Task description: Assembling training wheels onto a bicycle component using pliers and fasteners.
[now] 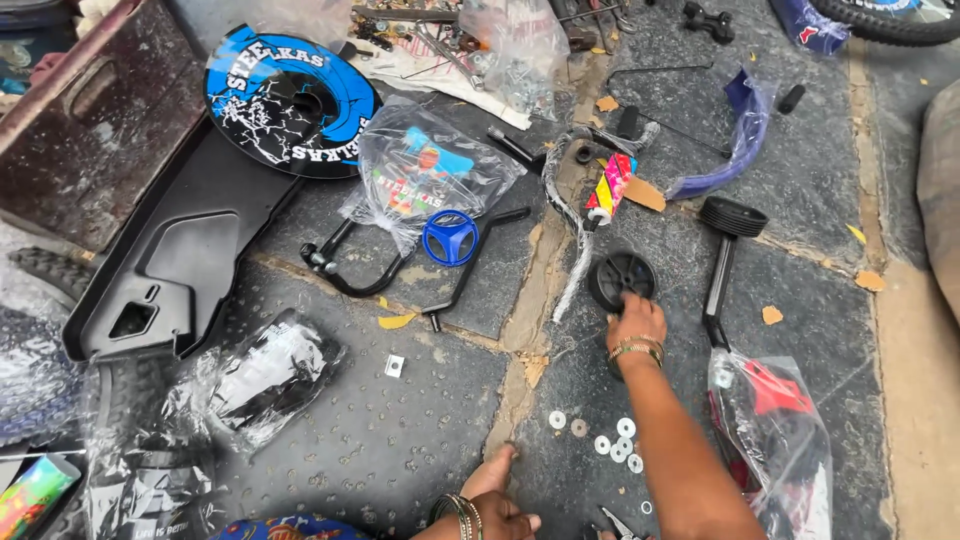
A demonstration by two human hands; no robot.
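**2 hands working among bicycle parts on the stone floor**

Much of my left hand [497, 510] is being cut off by the bottom edge of the view; it is resting flat and released on the paving, fingers spread, gripping nothing. My right hand [634, 322] is reaching forward and touching the small black wheel [621, 277], fingertips on its near rim. Whether those fingers are actually clamping the rim I cannot tell, since the back of the hand is covering them.

The small black wheel is lying flat on the paving, just beside a wrapped chrome tube [578, 262] and near a second small wheel on a black bracket [727, 236].

A cluster of flat washers [612, 441] is lying between my 2 arms. A metal tool tip [622, 524] is poking in at the bottom edge, mostly out of view. A clear bag with red parts [775, 432] is sitting just right of my forearm, its contents hard to make out.

Farther off, a blue plastic ring [450, 237] is lying on a black bent frame [372, 272], a clear bag with printed cards [424, 172] beside it, and a black chain guard [185, 262] beneath a blue and black disc [290, 100].
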